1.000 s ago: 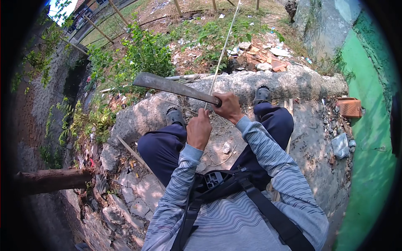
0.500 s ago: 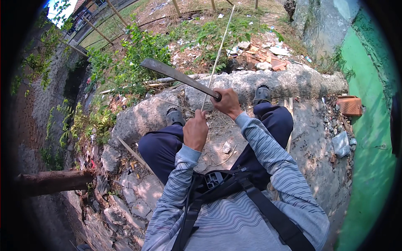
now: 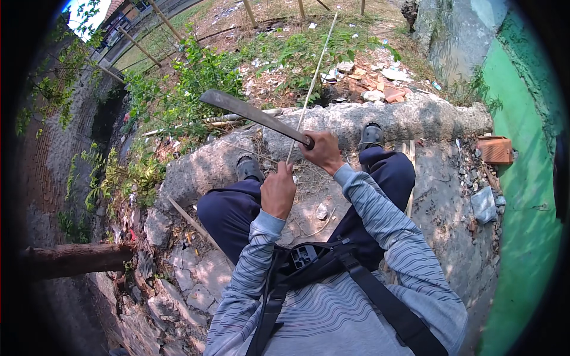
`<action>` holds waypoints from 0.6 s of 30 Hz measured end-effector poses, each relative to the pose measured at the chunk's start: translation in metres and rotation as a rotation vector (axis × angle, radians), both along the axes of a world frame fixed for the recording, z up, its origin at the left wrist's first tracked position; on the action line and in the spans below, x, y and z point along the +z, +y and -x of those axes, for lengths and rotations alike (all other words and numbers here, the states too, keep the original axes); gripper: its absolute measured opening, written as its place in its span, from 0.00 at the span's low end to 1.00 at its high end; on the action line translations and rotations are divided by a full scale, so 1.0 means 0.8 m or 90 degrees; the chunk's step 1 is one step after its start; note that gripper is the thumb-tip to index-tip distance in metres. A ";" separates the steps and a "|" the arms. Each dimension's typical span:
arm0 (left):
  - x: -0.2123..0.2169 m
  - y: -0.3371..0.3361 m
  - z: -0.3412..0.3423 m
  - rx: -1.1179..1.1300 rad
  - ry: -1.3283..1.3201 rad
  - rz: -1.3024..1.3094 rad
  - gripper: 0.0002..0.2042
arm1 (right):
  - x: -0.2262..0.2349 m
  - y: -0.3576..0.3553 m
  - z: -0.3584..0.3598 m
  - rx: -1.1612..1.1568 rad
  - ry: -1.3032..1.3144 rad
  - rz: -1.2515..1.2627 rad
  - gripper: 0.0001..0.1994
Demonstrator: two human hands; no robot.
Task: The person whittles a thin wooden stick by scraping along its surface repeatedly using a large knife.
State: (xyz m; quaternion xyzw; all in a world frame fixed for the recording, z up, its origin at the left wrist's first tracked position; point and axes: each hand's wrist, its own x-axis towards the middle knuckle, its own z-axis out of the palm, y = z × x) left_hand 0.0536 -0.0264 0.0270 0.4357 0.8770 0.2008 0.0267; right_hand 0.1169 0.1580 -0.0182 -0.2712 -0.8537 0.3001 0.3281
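Note:
My left hand (image 3: 278, 191) is closed around the lower part of a long, thin, pale stick (image 3: 315, 76), which slants up and away to the right. My right hand (image 3: 324, 152) grips the dark handle of a machete (image 3: 252, 114). The broad grey blade reaches to the far left and crosses the stick just beyond my left hand. Blade and stick appear to touch there, close to the handle. Both hands are in front of me, above the gap between my knees.
A rough stone ledge (image 3: 439, 115) runs beyond my feet, with leafy plants (image 3: 205, 74) and broken tiles (image 3: 380, 83) past it. At right are a green wall (image 3: 516, 237) and an orange block (image 3: 495, 149). A pale strip (image 3: 193, 222) lies by my left knee; a log (image 3: 80, 260) juts out farther left.
My left hand and the stick have shifted slightly toward me, the stick's far tip a little to the right. The machete's blade has dropped slightly and still crosses the stick.

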 end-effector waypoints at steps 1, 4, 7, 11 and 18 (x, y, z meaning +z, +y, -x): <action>-0.002 0.001 0.002 -0.008 0.008 -0.014 0.15 | 0.000 -0.002 -0.001 0.002 -0.002 0.000 0.08; 0.002 0.001 0.000 -0.018 0.012 -0.021 0.15 | -0.001 0.011 -0.001 0.001 -0.038 -0.059 0.09; -0.004 -0.010 -0.004 -0.023 0.003 -0.006 0.15 | -0.004 0.028 -0.001 -0.055 -0.011 0.065 0.09; -0.008 -0.012 0.001 -0.010 0.009 0.009 0.16 | -0.013 0.005 0.000 0.006 -0.015 0.047 0.10; -0.008 -0.026 -0.002 -0.018 0.013 0.014 0.16 | -0.018 0.047 0.001 -0.042 -0.058 0.018 0.11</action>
